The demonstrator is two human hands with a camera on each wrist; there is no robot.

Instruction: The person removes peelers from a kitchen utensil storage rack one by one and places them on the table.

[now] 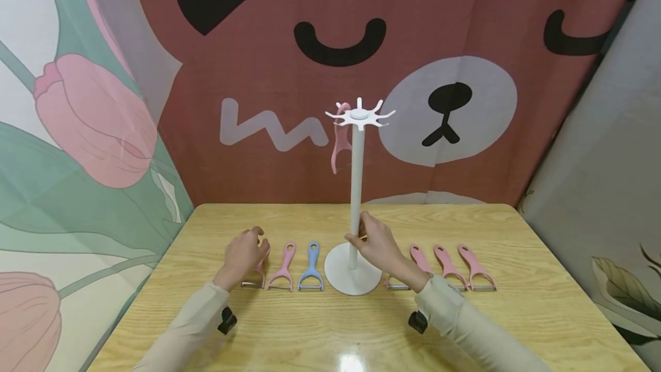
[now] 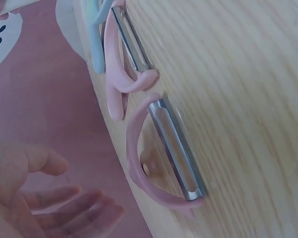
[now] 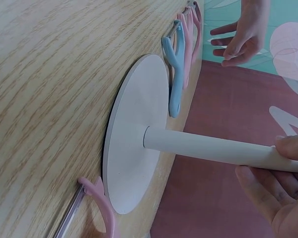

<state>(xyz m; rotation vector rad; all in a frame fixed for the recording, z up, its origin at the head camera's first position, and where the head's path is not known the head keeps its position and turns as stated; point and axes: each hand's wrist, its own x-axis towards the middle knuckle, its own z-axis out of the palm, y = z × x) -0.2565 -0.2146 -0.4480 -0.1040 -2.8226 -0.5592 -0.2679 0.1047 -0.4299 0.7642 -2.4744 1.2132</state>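
My right hand (image 1: 379, 243) grips the white pole (image 1: 356, 188) of an upright stand, thumb on one side and fingers on the other. The stand has a round base (image 3: 136, 134) on the table and a ring of prongs (image 1: 360, 113) on top. From one prong hangs a pink peeler (image 1: 342, 136). My left hand (image 1: 244, 257) hovers over the leftmost pink peeler (image 2: 134, 158), fingers loosely bent with nothing between them. Beside that lie another pink peeler (image 1: 285, 263) and a blue peeler (image 1: 312, 263), the blue one nearest the base.
Several pink peelers (image 1: 472, 266) lie in a row right of the base, partly covered by my right hand and forearm. The wooden table (image 1: 289, 332) ends at a patterned curtain (image 1: 268, 177) behind. More curtain hangs at both sides.
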